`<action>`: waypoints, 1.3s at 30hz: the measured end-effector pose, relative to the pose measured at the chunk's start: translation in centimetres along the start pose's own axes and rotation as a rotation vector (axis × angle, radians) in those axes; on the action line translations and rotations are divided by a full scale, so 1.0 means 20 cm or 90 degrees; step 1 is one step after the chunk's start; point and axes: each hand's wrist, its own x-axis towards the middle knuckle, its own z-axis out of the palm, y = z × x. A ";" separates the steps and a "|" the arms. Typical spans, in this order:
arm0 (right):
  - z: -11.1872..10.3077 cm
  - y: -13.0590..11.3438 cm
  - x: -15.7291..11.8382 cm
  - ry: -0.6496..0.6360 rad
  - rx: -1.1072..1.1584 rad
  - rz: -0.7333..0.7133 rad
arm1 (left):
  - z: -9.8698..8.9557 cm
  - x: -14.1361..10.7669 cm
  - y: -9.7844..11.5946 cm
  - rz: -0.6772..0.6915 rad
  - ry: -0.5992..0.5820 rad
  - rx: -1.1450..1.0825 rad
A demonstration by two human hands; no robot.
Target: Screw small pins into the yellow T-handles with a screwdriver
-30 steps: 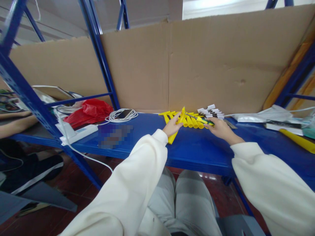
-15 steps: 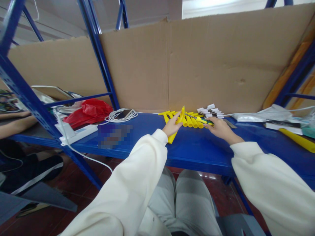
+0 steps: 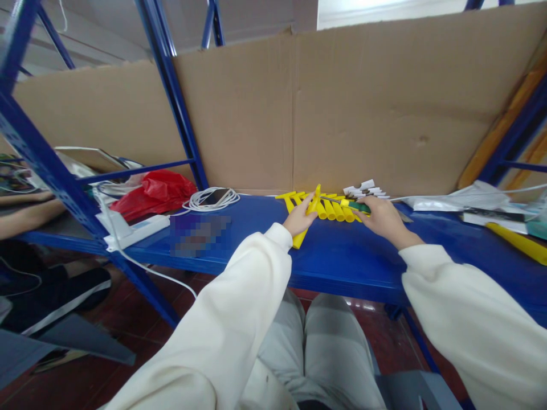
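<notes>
My left hand (image 3: 301, 217) is closed around a yellow plastic T-shaped handle (image 3: 299, 238), tilted with its wider end up and its lower end near the blue tabletop. In my right hand (image 3: 383, 219) is a screwdriver (image 3: 358, 207) with a green and yellow grip. Its shaft points left and reaches the upper part of the held handle; whether the tip sits on a screw is too small to tell. Behind the screwdriver, several more yellow handles (image 3: 330, 211) lie in a row, their round ends facing me. White pieces with black parts (image 3: 364, 189) are stacked just beyond my right hand.
A coiled white cable (image 3: 209, 200) lies by a phone, left of my hands. Farther left are a white power strip (image 3: 143, 230) and a red plastic bag (image 3: 156, 193). Cardboard (image 3: 363, 108) walls the back. Plastic packaging (image 3: 457, 197) lies right. Another person's arm (image 3: 32, 219) shows far left.
The screwdriver grip has turned in my right hand, showing more green now. My left hand keeps the yellow handle in almost the same place.
</notes>
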 end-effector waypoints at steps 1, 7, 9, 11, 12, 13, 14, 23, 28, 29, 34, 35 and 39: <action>-0.02 -0.01 0.02 -0.009 -0.024 -0.005 | 0.00 0.00 0.00 -0.007 0.006 0.002; -0.07 -0.13 0.17 -0.110 -0.132 0.039 | 0.00 0.00 -0.01 -0.046 0.040 -0.013; -0.06 -0.17 0.19 -0.149 -0.144 0.063 | 0.00 0.01 -0.02 -0.071 0.049 -0.018; -0.05 -0.20 0.19 -0.173 -0.146 0.076 | 0.00 0.01 -0.02 -0.099 0.057 -0.030; -0.04 -0.20 0.19 -0.176 -0.143 0.076 | 0.00 0.01 -0.02 -0.112 0.058 -0.042; -0.03 -0.21 0.18 -0.172 -0.136 0.070 | 0.00 0.01 -0.02 -0.123 0.055 -0.057; -0.03 -0.21 0.17 -0.165 -0.126 0.060 | 0.00 0.01 -0.01 -0.135 0.049 -0.073; -0.01 -0.17 0.09 -0.162 -0.051 0.045 | 0.02 -0.02 0.02 -0.204 0.021 -0.092; -0.02 -0.19 0.08 -0.188 -0.080 0.131 | 0.01 -0.03 0.00 -0.122 0.016 -0.086; -0.01 -0.19 0.08 -0.188 -0.078 0.136 | 0.01 -0.03 0.01 -0.113 0.015 -0.085; 0.00 -0.18 0.07 -0.179 -0.064 0.128 | 0.02 -0.03 0.03 -0.170 0.011 -0.086; 0.00 -0.18 0.07 -0.177 -0.063 0.129 | 0.02 -0.03 0.03 -0.178 0.013 -0.086; 0.00 -0.17 0.07 -0.166 -0.052 0.135 | 0.02 -0.03 0.02 -0.148 0.020 -0.092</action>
